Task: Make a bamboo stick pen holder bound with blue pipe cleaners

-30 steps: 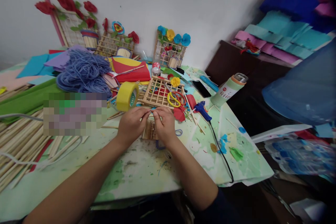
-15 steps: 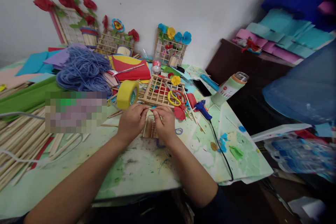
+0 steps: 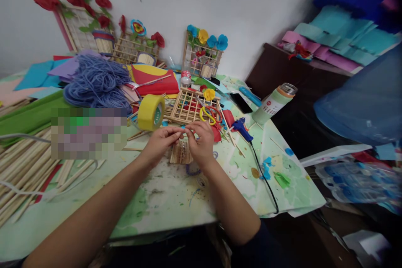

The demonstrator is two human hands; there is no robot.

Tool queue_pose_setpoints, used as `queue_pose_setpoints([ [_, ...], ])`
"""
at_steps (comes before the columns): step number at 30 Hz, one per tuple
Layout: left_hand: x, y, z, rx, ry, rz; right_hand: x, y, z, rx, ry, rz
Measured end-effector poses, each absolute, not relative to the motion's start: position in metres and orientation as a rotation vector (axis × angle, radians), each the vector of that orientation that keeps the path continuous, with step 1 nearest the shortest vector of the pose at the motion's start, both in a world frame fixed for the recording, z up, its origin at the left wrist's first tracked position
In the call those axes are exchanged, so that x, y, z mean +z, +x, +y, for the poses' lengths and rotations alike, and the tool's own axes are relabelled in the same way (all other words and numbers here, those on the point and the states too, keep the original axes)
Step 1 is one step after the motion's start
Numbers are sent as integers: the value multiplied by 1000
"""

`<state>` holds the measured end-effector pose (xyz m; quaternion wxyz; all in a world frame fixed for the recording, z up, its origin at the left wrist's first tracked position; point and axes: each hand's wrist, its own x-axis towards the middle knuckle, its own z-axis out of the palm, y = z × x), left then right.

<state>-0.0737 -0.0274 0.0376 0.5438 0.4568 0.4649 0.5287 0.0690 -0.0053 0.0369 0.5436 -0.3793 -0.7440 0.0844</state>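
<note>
Left hand: small piece pinched at fingertips, kind untellable.
Right hand: same piece pinched; shifted slightly towards three o'clock, grip apparently being readjusted.
Stick mat: more uncovered, at six o'clock.
Glue gun: left lying, three o'clock.

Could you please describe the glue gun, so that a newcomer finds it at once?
On the table, go from the right hand towards the green bottle. The glue gun lies between them. Unlike the phone and bottle nearby, it is dark blue, pistol-shaped and has a black cable.
</note>
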Motion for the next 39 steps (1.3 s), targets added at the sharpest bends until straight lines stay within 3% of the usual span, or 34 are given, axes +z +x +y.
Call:
queue_pose_setpoints([
  [9, 41, -76, -25, 1245, 1557, 1284, 34, 69, -3, 139, -903, -1934],
  [15, 40, -73, -28, 1180, 1194, 1108, 34, 69, -6, 12, -814, -1952],
  [24, 43, -80, -26, 1255, 589, 855, 35, 74, 0, 326, -935, -1538],
  [39, 45, -82, -27, 1287, 707, 740, 29, 72, 0, 271, -906, -1752],
])
